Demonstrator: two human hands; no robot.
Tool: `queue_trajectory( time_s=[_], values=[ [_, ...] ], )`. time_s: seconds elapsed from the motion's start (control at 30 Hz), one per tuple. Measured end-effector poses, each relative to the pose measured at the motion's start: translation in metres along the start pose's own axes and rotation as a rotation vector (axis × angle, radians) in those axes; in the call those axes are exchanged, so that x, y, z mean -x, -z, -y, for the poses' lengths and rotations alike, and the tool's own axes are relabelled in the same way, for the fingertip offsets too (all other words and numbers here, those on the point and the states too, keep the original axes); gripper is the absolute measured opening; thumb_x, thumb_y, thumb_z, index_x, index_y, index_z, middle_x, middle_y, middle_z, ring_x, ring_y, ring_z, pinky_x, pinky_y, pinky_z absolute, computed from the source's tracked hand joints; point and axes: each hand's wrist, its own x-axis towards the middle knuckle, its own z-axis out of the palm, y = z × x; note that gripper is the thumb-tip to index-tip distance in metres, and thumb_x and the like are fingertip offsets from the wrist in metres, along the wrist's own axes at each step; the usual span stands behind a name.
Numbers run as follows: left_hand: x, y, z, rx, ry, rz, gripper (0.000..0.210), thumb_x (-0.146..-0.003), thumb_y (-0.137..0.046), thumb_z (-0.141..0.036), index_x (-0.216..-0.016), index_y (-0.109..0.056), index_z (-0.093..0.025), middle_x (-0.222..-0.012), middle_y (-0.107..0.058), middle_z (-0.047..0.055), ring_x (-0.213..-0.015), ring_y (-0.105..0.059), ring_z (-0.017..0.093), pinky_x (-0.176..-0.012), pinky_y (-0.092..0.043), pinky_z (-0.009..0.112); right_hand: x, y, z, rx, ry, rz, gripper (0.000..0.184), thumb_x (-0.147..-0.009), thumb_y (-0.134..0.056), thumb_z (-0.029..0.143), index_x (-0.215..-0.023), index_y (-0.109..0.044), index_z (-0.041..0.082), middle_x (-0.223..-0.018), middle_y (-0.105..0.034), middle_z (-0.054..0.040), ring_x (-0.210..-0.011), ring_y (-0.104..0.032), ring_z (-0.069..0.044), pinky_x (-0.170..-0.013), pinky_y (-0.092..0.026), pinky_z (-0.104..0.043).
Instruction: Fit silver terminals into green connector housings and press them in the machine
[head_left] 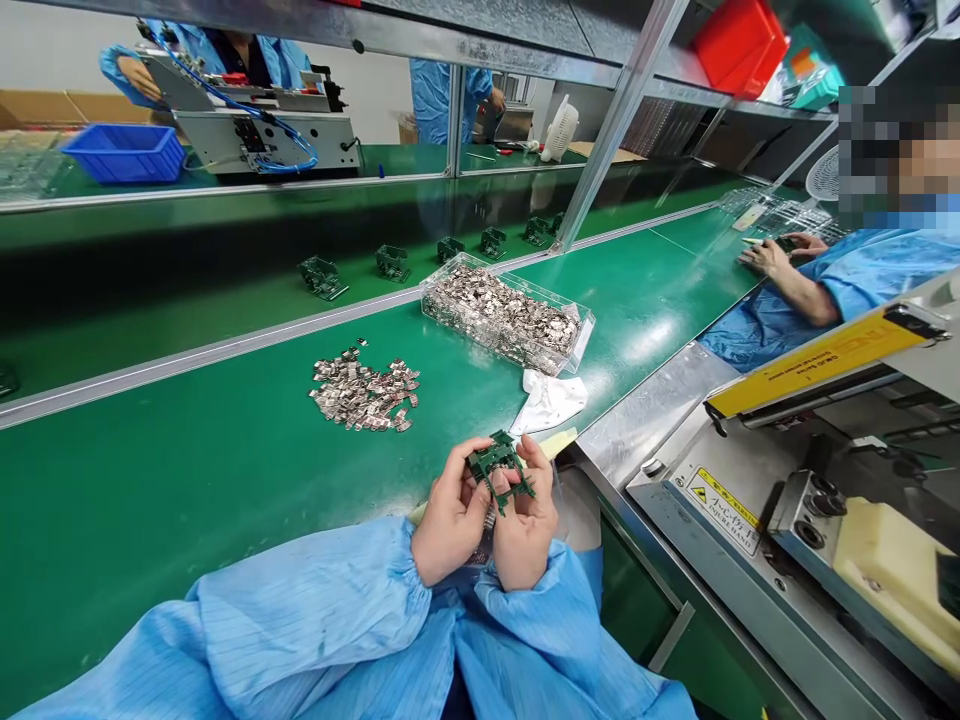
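Both of my hands are together near the front edge of the bench, closed around a small green circuit board [495, 455] with cut-outs. My left hand [454, 520] grips its left side, and my right hand [529, 525] holds the right side with the thumb against it. A few tiny metal bits show beneath the board, too small to name. Ahead on the left lies a loose pile of small silvery metal parts [364, 390]. Farther forward stands a clear plastic box [583, 345] heaped with similar parts. Just beyond my hands is a crumpled white cloth or paper [551, 400].
Several green boards [321, 278] sit in a row on the conveyor belt [187, 290] behind a metal rail. A machine [750, 540] with a hand-injury warning label stands at the right. Another person's hands [772, 258] work farther right. A blue bin [126, 153] is across the belt.
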Motion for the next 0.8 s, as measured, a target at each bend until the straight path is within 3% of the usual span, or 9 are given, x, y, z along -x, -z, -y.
queue_trajectory(
  time_s=[0.23, 0.37, 0.47, 0.57, 0.63, 0.7, 0.73, 0.8],
  values=[
    [0.002, 0.001, 0.003, -0.017, -0.016, 0.068, 0.034, -0.094, -0.049, -0.033, -0.126, -0.044, -0.021, -0.093, -0.063, 0.005, -0.076, -0.059, 0.016, -0.068, -0.049, 0.026, -0.001, 0.007, -0.006, -0.267, -0.116, 0.025, 0.016, -0.087, -0.064, 0.03, -0.094, -0.053, 0.023, -0.143, -0.046, -0.0112, -0.123, -0.052, -0.027, -0.1, -0.044, -0.047],
    [-0.001, 0.005, -0.002, -0.053, -0.01, 0.113, 0.036, -0.094, -0.048, -0.032, -0.128, -0.043, -0.021, -0.092, -0.063, 0.006, -0.078, -0.06, 0.017, -0.068, -0.049, 0.027, -0.011, 0.036, 0.004, -0.23, -0.037, 0.225, 0.046, -0.088, -0.062, 0.029, -0.131, -0.045, 0.028, -0.148, -0.041, -0.0104, -0.129, -0.047, -0.027, -0.101, -0.045, -0.044],
    [0.0, 0.006, -0.018, -0.094, 0.008, 0.279, 0.035, -0.093, -0.048, -0.03, -0.127, -0.045, -0.021, -0.095, -0.065, 0.006, -0.081, -0.062, 0.018, -0.071, -0.051, 0.028, -0.02, 0.069, 0.023, -0.025, 0.115, 0.461, 0.068, -0.083, -0.068, 0.03, -0.145, -0.038, 0.029, -0.151, -0.038, -0.0084, -0.137, -0.037, -0.03, -0.106, -0.04, -0.046],
    [-0.001, 0.001, -0.045, -0.127, 0.012, 0.524, 0.036, -0.091, -0.05, -0.028, -0.127, -0.05, -0.024, -0.101, -0.067, 0.007, -0.08, -0.064, 0.019, -0.07, -0.052, 0.029, -0.021, 0.107, 0.047, 0.083, 0.247, 0.537, 0.066, -0.078, -0.076, 0.033, -0.138, -0.048, 0.029, -0.136, -0.054, -0.0082, -0.126, -0.049, -0.03, -0.103, -0.043, -0.045],
    [-0.012, -0.009, -0.064, -0.135, 0.007, 0.746, 0.042, -0.089, -0.055, -0.028, -0.131, -0.051, -0.027, -0.097, -0.069, 0.005, -0.075, -0.065, 0.019, -0.067, -0.053, 0.029, -0.017, 0.137, 0.059, 0.102, 0.269, 0.478, 0.061, -0.074, -0.079, 0.038, -0.13, -0.055, 0.029, -0.123, -0.062, -0.0083, -0.113, -0.057, -0.03, -0.096, -0.049, -0.044],
    [-0.03, -0.03, -0.082, -0.134, -0.033, 0.996, 0.054, -0.085, -0.061, -0.029, -0.138, -0.047, -0.029, -0.096, -0.071, 0.005, -0.077, -0.067, 0.02, -0.07, -0.055, 0.03, -0.008, 0.174, 0.065, 0.125, 0.247, 0.34, 0.06, -0.07, -0.081, 0.045, -0.123, -0.06, 0.027, -0.117, -0.065, -0.0097, -0.108, -0.061, -0.031, -0.093, -0.051, -0.046],
    [-0.04, -0.046, -0.09, -0.133, -0.081, 1.084, 0.059, -0.084, -0.064, -0.029, -0.14, -0.045, -0.028, -0.1, -0.071, 0.005, -0.083, -0.068, 0.021, -0.074, -0.056, 0.031, -0.002, 0.196, 0.066, 0.146, 0.237, 0.21, 0.061, -0.068, -0.082, 0.047, -0.121, -0.06, 0.026, -0.116, -0.065, -0.0108, -0.108, -0.061, -0.033, -0.093, -0.051, -0.048],
    [-0.057, -0.091, -0.102, -0.158, -0.239, 1.13, 0.059, -0.082, -0.066, -0.03, -0.138, -0.047, -0.024, -0.113, -0.069, 0.009, -0.099, -0.067, 0.024, -0.086, -0.055, 0.035, 0.013, 0.243, 0.065, 0.204, 0.23, -0.184, 0.063, -0.068, -0.08, 0.051, -0.121, -0.058, 0.025, -0.119, -0.063, -0.0129, -0.113, -0.059, -0.037, -0.095, -0.049, -0.055]
  ],
)
